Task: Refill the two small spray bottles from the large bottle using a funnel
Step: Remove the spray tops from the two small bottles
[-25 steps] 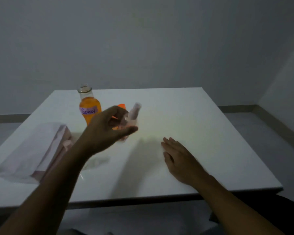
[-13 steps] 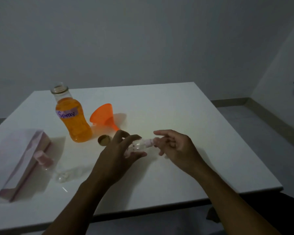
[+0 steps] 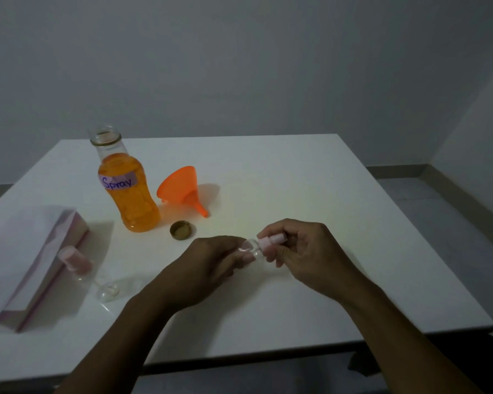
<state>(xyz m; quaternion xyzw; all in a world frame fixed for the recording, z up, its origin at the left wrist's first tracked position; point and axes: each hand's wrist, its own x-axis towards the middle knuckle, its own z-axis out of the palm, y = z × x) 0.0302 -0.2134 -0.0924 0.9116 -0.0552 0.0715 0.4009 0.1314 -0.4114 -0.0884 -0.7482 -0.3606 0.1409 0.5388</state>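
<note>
My left hand (image 3: 208,268) grips the clear body of a small spray bottle (image 3: 254,247) held sideways above the table. My right hand (image 3: 305,251) pinches its pink spray top (image 3: 273,241). A second small spray bottle (image 3: 97,275) with a pink top lies on its side at the left. The large open bottle (image 3: 127,189), labelled "Spray" and full of orange liquid, stands at the back left. An orange funnel (image 3: 182,189) lies on its side to the right of it. The large bottle's gold cap (image 3: 180,230) lies upside down in front.
A pale pink and white box (image 3: 26,260) lies near the left edge of the white table (image 3: 325,194). The table's near edge runs just under my forearms. A grey wall stands behind, with floor to the right.
My left hand brought the small spray bottle down from in front of the large bottle toward the middle. My right hand rose off the table and took hold of the pink top.
</note>
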